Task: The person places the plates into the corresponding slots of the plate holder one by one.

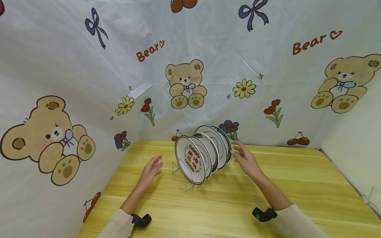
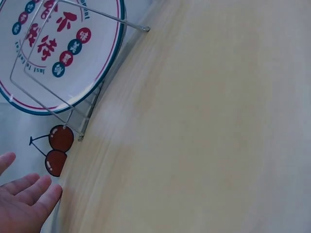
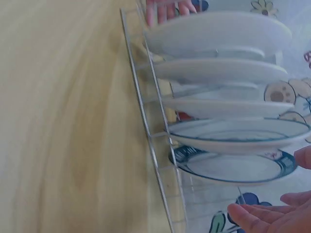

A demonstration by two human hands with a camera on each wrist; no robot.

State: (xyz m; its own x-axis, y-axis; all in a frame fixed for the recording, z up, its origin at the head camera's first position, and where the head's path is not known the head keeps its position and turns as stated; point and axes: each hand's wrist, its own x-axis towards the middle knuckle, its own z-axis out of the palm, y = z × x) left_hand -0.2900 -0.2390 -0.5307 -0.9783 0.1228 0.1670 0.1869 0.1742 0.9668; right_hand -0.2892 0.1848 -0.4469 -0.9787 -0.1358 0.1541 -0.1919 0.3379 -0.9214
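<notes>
Several round plates stand on edge, one behind another, in a thin wire dish rack [image 1: 191,189]. The front plate [image 1: 182,158] is white with red characters and a dark rim. At the back, a plate with a dark green patterned rim [image 3: 286,165] faces my right hand [image 1: 247,162]. That hand is beside the rack's right end, its thumb close to this rim; whether they touch I cannot tell. Its fingers are spread and hold nothing. My left hand [image 1: 151,169] hovers left of the rack, apart from the front plate, its fingers loosely extended.
The rack stands on a yellow wood-grain table [image 1: 226,208]. Behind and to the left hangs a white sheet [image 1: 214,43] printed with bears, bows and flowers. A pale wall [image 1: 354,145] borders the right side. Each wrist wears a black device [image 1: 142,220].
</notes>
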